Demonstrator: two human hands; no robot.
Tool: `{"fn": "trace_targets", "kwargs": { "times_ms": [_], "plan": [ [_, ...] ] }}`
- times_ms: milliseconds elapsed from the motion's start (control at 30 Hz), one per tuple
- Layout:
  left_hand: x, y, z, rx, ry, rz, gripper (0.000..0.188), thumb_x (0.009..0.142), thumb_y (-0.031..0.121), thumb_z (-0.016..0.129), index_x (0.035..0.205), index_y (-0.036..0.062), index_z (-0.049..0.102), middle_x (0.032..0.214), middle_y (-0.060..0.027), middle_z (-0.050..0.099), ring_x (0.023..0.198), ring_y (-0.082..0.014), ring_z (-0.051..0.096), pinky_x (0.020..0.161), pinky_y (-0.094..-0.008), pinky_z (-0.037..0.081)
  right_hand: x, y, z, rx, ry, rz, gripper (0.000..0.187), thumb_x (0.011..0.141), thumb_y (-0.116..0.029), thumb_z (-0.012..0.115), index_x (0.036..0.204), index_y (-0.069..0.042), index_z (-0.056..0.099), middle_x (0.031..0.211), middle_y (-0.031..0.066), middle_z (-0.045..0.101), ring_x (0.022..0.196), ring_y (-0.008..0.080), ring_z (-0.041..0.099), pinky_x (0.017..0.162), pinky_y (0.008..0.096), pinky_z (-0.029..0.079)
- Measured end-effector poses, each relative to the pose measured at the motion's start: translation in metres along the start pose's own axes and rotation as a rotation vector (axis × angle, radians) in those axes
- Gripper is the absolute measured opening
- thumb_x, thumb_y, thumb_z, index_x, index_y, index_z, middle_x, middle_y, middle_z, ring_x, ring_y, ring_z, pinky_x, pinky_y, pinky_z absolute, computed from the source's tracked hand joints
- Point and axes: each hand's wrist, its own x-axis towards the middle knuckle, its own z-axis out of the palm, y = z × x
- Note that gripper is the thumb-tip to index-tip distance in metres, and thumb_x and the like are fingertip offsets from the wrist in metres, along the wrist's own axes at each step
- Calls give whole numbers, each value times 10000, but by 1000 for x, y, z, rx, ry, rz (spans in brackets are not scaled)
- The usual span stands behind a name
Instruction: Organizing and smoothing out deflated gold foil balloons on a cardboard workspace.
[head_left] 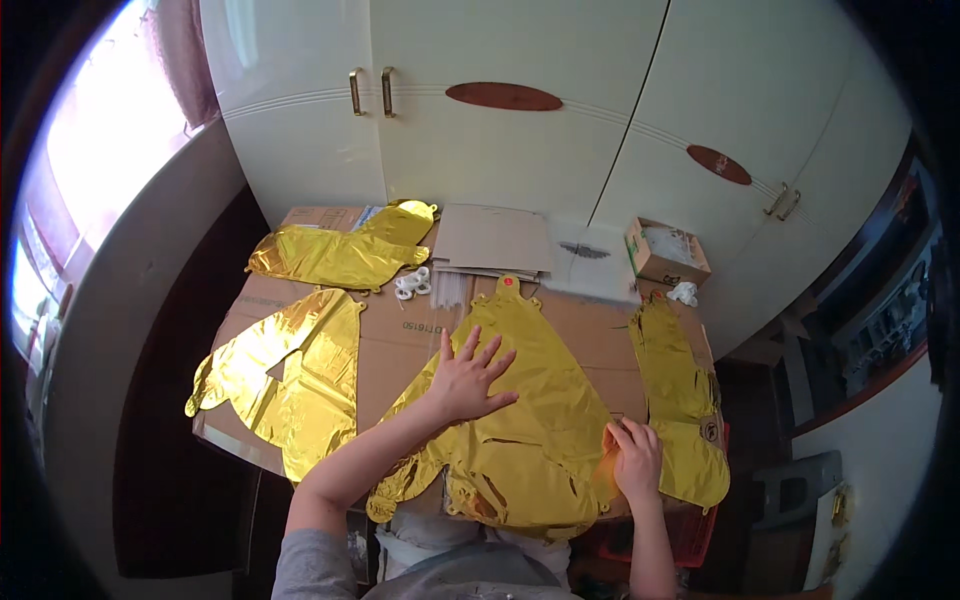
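Observation:
A large, flat gold foil balloon [530, 390] lies in front of me, broad at the near end and narrowing to a tab with a red spot at the far end. My left hand [468, 384] rests over its middle with the fingers spread. At its right edge my right hand [636, 462] has curled fingers pinching the foil, which looks orange there; the fingertips are partly hidden. Another gold foil balloon [320, 400], with a small triangular gap, lies to the left. A narrower gold balloon [675, 400] lies on the right, beside my right hand.
Brown cardboard [390, 345] covers the table. At the back are a gold balloon [335, 255], white rolls [412, 284], stacked grey-brown card sheets [490, 238], a clear plastic bag [590, 262] and a small open box [668, 252]. White cabinets [510, 150] stand behind. A red crate [695, 540] sits below right.

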Motion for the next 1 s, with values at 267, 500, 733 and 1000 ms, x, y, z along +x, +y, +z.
{"fn": "trace_targets", "kwargs": {
  "times_ms": [267, 500, 733, 1000],
  "plan": [
    [-4, -6, -7, -36, 61, -24, 758, 867, 697, 358, 1448, 210, 382, 1515, -120, 334, 1428, -385, 205, 1062, -718, 83, 25, -18, -20, 58, -50, -52, 314, 837, -110, 603, 1148, -83, 637, 1212, 130, 582, 1141, 345, 514, 966, 468, 417],
    [7, -152, -25, -197, 386, -205, 250, 835, 187, 552, 1025, 73, 667, 1041, -115, 655, 1027, -311, 608, 883, -412, 493, 164, -127, -2, 332, -93, -510, 339, 855, -212, 643, 1159, -64, 624, 1232, 112, 584, 1168, 304, 528, 990, 431, 414],
    [0, -274, -33, -400, 197, -627, 312, 842, 164, 510, 1099, 86, 668, 1040, -181, 674, 987, -343, 638, 850, -439, 505, 311, -270, 123, 298, -162, -720, 337, 835, -281, 626, 1105, -79, 641, 1096, 114, 657, 1021, 287, 622, 878, 397, 501],
    [-14, -283, -17, -465, 339, -565, 290, 856, 184, 491, 1042, 83, 690, 971, -183, 683, 930, -354, 645, 832, -453, 506, 346, -320, 183, 43, -242, -725, 170, 776, -242, 604, 810, -86, 665, 851, 106, 690, 834, 305, 671, 736, 439, 541]
  ]
}}
